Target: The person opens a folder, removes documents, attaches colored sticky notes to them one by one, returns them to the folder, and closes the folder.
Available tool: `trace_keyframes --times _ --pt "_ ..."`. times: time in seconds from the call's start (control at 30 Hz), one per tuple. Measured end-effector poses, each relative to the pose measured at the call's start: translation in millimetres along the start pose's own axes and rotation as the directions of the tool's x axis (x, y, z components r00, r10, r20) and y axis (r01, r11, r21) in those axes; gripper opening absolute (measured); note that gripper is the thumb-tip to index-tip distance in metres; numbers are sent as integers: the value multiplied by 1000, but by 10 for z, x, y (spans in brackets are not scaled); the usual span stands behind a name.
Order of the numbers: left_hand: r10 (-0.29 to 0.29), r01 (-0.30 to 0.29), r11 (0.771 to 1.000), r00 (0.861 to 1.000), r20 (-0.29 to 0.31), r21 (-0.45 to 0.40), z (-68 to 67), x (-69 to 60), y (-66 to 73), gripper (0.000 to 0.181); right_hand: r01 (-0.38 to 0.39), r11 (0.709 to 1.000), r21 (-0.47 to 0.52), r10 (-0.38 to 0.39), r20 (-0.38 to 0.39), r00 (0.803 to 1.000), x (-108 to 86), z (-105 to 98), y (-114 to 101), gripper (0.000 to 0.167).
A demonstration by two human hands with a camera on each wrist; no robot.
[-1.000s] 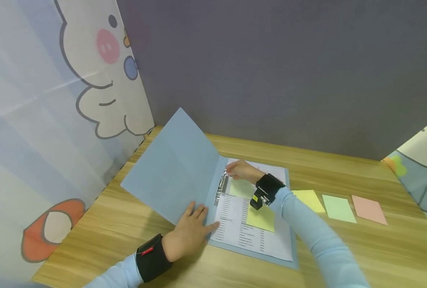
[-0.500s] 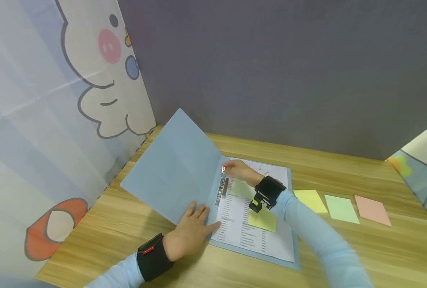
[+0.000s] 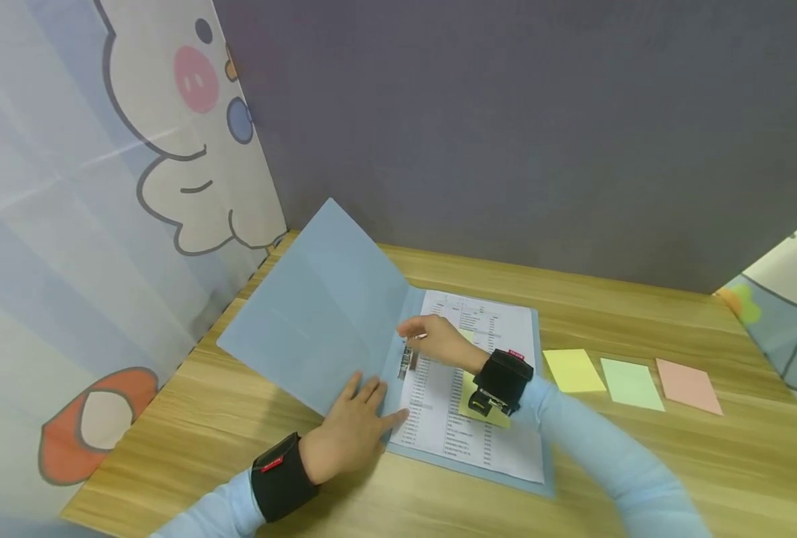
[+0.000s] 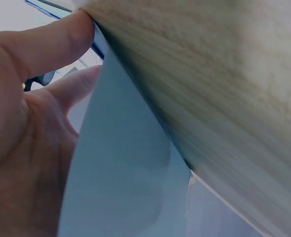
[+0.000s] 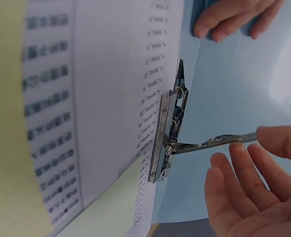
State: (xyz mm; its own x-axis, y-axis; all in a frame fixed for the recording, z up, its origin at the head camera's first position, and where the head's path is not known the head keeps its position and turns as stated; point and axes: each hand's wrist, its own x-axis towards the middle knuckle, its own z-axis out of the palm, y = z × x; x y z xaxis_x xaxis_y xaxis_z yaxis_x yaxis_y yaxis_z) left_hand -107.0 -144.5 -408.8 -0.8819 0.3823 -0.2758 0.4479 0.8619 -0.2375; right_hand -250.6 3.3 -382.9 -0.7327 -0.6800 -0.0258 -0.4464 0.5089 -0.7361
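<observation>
A light-blue clip folder [image 3: 324, 299] lies on the table, its cover raised to the left. Printed sheets [image 3: 435, 441] sit inside, next to a metal spring clip [image 5: 157, 133] along the spine. With thumb and fingers my right hand [image 3: 438, 341] pinches the clip's lever [image 5: 209, 144], which stands out from the clip. My left hand [image 3: 351, 430] rests on the lower part of the cover near the spine, its fingers spread and fairly straight; in the left wrist view it is beside the cover's edge. A yellow sticky note [image 3: 495, 418] on the sheets is partly hidden by my right wrist.
To the folder's right lie three paper note pads: yellow [image 3: 574, 370], green [image 3: 632, 384] and pink [image 3: 689, 386]. A dark panel [image 3: 506, 149] rises behind the wooden table [image 3: 640, 478]. A cartoon-printed cloth [image 3: 69, 246] hangs at the left.
My right hand has moved down along the spine, towards the left hand, swinging the clip's lever with it. More of the sheets' upper part now shows. My left hand has stayed in place.
</observation>
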Motion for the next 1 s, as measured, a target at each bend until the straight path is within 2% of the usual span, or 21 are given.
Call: trace_keyframes --times 0.3,0.47,0.7,1.0 --pt "2 -3 1000 1000 -27 -10 26 -7 -24 54 77 984 -158 -73 26 997 -117 54 -8 33" --pt "4 -5 1000 999 -41 -1 33 -7 -37 54 125 960 -249 -117 48 992 -137 69 -43 34" --pt "2 -3 1000 999 -50 -19 43 -19 -33 53 206 916 -346 -182 101 978 -152 96 -38 32" --pt "8 -8 1000 998 -64 -11 9 -27 -16 54 280 823 -494 -241 143 960 -219 115 4 32"
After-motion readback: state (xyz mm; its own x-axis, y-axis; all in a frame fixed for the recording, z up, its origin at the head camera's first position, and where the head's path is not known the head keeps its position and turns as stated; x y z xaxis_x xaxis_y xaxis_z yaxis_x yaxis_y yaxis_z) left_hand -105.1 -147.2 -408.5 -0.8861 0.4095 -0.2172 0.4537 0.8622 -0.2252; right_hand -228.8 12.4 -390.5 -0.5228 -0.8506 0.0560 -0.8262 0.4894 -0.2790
